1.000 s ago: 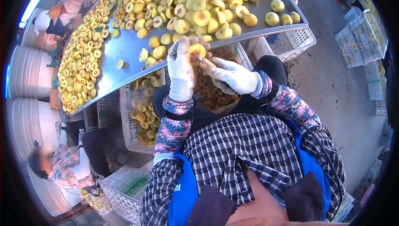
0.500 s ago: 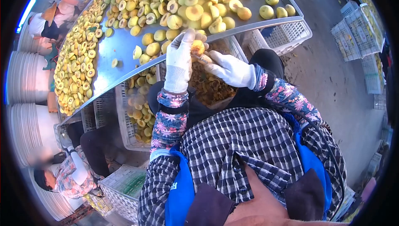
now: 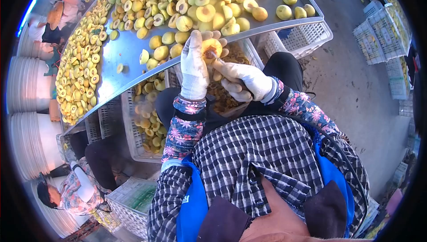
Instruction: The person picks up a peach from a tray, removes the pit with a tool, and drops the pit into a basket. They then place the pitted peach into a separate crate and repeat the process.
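My left hand [image 3: 194, 66], in a white glove with stained fingertips, cups a yellow peach half [image 3: 213, 46] just off the table's front edge. Its cut face, brown in the middle, is turned up toward me. My right hand [image 3: 249, 78], gloved too, is closed around a small pitting tool [image 3: 216, 59]. The tool's thin tip sits right at the brown centre of the fruit, while most of its handle is hidden by my fingers. Below both hands, a crate of brown scraps [image 3: 224, 97] stands between my knees.
A metal table [image 3: 129, 57] bears heaps of peach halves [image 3: 147, 6]. Beneath it stands a crate of halves [image 3: 133, 142]; a white crate [image 3: 307, 37] is at its right end. Co-workers sit along the left, near stacked white tubs [image 3: 29, 84]. Stacked crates [image 3: 382, 33] stand far right.
The peach half has turned so its brown centre shows more openly. My right hand has shifted slightly down, its fingers curling further around the tool. My left hand has opened wider around the fruit.
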A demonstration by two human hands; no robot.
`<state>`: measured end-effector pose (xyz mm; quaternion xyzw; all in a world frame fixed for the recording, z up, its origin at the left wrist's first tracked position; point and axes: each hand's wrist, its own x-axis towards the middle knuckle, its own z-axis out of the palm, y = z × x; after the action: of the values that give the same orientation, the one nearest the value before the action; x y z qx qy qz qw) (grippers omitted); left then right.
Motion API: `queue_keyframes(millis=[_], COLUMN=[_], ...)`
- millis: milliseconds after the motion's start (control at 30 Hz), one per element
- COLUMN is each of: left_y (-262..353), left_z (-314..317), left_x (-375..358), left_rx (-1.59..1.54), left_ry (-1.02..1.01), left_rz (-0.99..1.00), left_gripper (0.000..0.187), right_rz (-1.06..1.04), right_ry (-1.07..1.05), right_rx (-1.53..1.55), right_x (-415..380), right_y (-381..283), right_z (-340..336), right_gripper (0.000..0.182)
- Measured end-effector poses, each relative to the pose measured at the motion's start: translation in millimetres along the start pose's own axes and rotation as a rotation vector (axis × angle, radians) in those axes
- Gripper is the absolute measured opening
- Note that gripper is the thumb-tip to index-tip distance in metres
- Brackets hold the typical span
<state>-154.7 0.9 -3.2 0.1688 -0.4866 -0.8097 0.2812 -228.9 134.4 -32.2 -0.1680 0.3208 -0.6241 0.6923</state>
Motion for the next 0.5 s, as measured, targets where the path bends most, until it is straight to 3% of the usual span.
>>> queue_keyframes(millis=[133,233,367,433,500], left_y=[-1.4,3.3,-0.5,-3.3,-6.0], left_z=[-5.9,-1.6,-4.2,-6.4,-8.2], left_x=[0.8,-1.1,0.2,2.1,3.2], left_rx=[0.088,0.089,0.068,0.084,0.159], left_ry=[-0.032,-0.036,-0.024,-0.02,-0.049], left_rz=[-0.046,-0.083,-0.118,-0.082,-0.07], left_gripper=[0.051,0.052,0.055,0.056,0.058], right_rz=[0.053,0.07,0.002,-0.116,-0.063], right_ry=[0.073,-0.035,-0.015,0.159,0.149], right_rx=[-0.178,0.027,-0.016,-0.254,-0.207], right_x=[-3.2,-0.5,-3.5,-6.2,-7.1], right_y=[-2.1,2.1,8.1,8.9,5.5], right_z=[8.0,-2.1,1.2,4.3,4.9], right_gripper=[0.038,0.038,0.037,0.034,0.03])
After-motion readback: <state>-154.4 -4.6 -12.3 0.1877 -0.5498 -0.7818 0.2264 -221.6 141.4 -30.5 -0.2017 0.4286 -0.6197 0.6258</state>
